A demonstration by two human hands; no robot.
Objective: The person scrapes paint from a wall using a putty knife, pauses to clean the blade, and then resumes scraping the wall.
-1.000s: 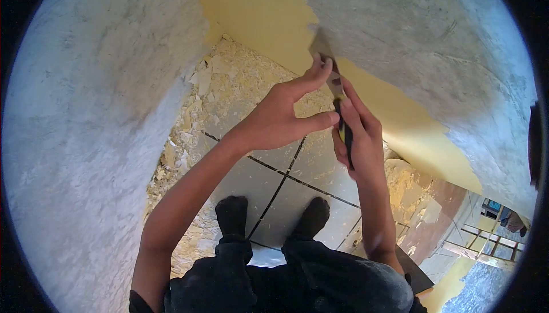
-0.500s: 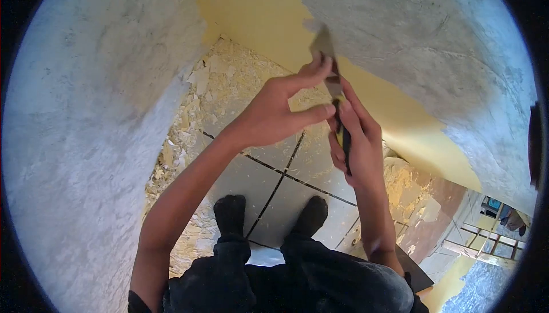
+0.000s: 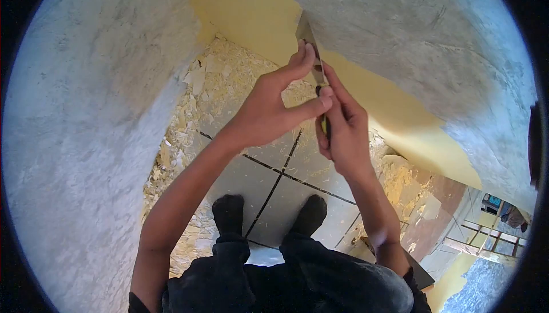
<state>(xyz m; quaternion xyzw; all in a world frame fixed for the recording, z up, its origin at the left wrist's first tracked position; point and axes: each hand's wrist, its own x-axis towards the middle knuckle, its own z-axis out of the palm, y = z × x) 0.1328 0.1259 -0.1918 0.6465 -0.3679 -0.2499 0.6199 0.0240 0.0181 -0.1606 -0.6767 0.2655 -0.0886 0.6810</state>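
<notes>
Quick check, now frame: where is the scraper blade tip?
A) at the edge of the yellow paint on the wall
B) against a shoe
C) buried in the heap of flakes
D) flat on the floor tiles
A: the scraper blade meets the yellow paint edge by bare grey wall, held by the right hand with left hand fingers on the blade.

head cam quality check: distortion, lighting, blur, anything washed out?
Head view: strong fisheye, black vignette ringing the frame, walls bowed. Bright light washes out the scraped wall on the left and pales the yellow paint. The left hand, right hand and scraper are reasonably sharp, no obvious motion blur. The paint chips on the floor are soft, and the lower right edge is smeared and small.
</notes>
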